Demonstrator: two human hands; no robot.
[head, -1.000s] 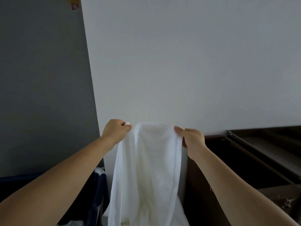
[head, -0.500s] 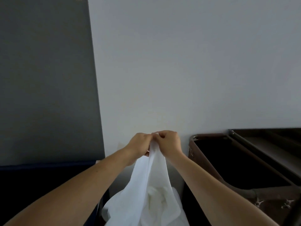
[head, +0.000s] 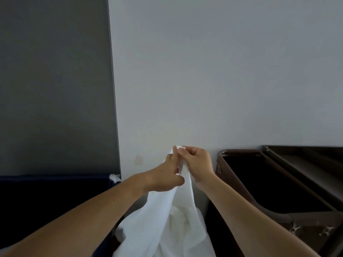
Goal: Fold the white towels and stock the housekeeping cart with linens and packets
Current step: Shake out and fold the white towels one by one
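1. Well to the left of the cart stands a dark blue bin point(head: 55, 178). Its inside is too dark to read.
2. Your left hand point(head: 167, 175) is left of the cart and apart from it. Its fingers are curled round the towel just below the top edge, with the thumb tucked under the cloth.
3. The white towel point(head: 172, 219) hangs between your hands, left of the cart and near its closest corner. It is doubled lengthwise, and the lower part drops in loose folds out of view. You cannot see the bottom corners, so the halves may be uneven and the fold could set crooked.
4. Your right hand point(head: 196, 164), the one closer to the cart, pinches the gathered top corners between thumb and fingertips. If that pinch has only one layer, the other layer will likely slip free once your left hand lets go.
5. The cart point(head: 241, 151) stands open and dark inside. The towel's loose tail could snag its corner if you swing across carelessly.
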